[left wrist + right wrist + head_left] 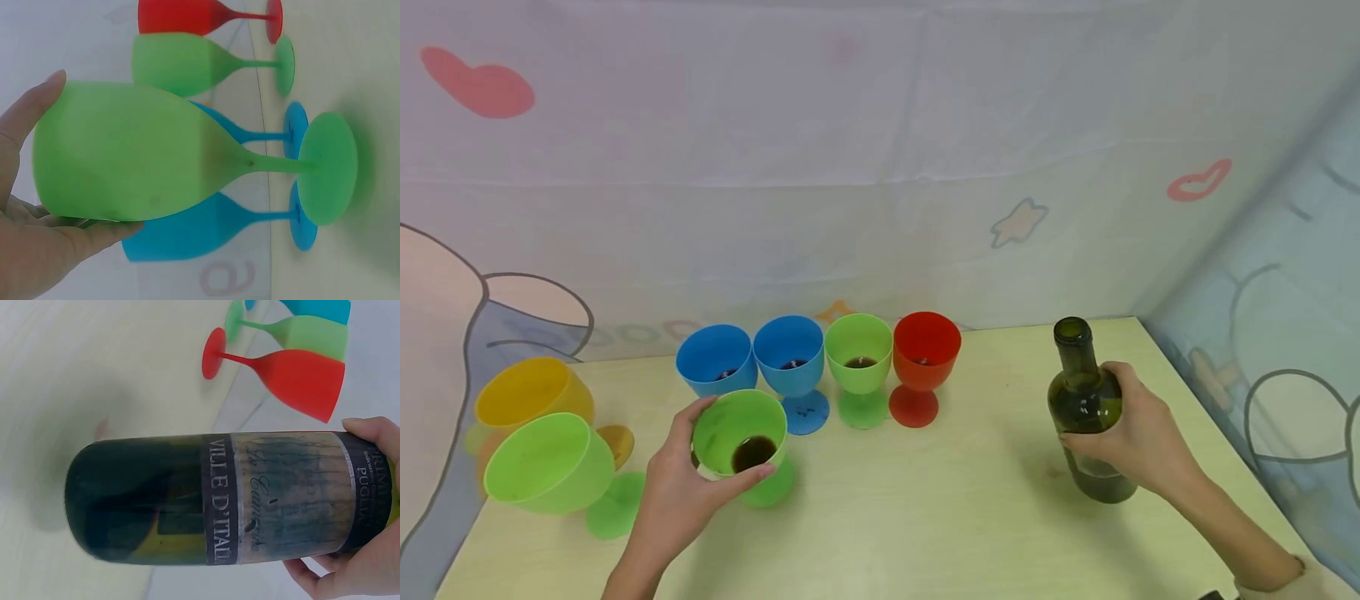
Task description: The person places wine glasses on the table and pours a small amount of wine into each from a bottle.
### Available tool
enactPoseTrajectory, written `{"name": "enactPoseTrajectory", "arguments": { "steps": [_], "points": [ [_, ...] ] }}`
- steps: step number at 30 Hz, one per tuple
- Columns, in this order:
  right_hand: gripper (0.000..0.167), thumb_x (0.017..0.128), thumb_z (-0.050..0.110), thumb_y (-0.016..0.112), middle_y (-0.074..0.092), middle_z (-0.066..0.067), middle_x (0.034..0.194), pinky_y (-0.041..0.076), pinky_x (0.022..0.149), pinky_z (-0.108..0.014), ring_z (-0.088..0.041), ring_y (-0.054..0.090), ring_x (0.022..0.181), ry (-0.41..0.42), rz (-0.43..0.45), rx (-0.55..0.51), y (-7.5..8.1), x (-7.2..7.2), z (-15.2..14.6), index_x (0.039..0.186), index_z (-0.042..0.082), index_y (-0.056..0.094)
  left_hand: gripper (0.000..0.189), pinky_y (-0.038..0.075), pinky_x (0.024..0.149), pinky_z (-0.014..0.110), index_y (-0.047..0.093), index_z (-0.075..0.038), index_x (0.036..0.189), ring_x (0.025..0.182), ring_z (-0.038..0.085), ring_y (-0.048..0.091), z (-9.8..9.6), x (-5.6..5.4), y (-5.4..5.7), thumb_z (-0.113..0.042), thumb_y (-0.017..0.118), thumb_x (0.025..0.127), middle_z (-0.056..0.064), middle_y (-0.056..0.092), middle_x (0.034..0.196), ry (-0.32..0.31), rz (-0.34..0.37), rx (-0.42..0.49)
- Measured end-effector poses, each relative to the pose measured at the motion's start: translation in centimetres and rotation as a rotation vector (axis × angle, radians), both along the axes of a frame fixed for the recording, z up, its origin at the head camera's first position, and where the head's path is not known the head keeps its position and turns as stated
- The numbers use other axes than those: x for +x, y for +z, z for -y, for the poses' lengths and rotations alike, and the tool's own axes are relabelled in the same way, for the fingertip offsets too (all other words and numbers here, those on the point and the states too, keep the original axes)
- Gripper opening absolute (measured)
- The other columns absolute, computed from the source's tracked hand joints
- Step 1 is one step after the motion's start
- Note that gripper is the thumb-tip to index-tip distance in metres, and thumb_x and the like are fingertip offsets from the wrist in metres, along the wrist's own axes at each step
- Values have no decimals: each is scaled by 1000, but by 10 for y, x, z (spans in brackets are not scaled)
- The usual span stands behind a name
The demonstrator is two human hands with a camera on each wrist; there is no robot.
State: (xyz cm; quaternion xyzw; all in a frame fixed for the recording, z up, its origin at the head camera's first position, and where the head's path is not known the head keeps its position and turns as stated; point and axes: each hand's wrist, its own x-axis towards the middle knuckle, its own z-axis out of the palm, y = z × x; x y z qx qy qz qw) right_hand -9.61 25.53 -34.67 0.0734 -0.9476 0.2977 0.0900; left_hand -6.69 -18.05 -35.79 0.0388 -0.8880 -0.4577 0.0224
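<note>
My left hand [681,483] grips a green plastic goblet [131,150] around its bowl, near the rim. A little dark liquid [754,452] lies in the bottom of that goblet. On the right, my right hand [1138,433] holds a dark green wine bottle [144,500] by its upper body, neck up, with no cork in its mouth. The bottle's label [290,494] shows in the right wrist view. Behind the held goblet stand two blue goblets [790,354], another green goblet [857,367] and a red goblet [927,350] in a row, each with some dark liquid inside.
At the left of the pale wooden table [925,517] stand a yellow-orange goblet [535,396] and a further green goblet [550,471], with no liquid showing in them. A printed cloth [850,167] hangs along the table's back edge, and another cloth [1285,300] along the right side.
</note>
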Motion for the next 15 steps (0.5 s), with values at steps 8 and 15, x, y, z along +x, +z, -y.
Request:
{"name": "enactPoseTrajectory", "arguments": {
  "steps": [8, 15],
  "points": [
    [88, 64, 24, 83, 53, -30, 105, 46, 69, -53, -45, 56, 88, -62, 12, -47, -6, -2, -5, 126, -8, 30, 96, 37, 89, 57, 19, -5, 141, 113, 39, 36, 22, 3, -5, -32, 79, 71, 21, 32, 135, 78, -19, 25],
    [89, 65, 25, 82, 52, -30, 107, 44, 70, -55, -47, 53, 92, -96, 20, -76, -10, -3, -7, 128, -7, 29, 98, 38, 86, 56, 18, -5, 142, 111, 41, 39, 36, 4, -5, -33, 79, 70, 24, 33, 135, 153, -29, -23]
  ]
}}
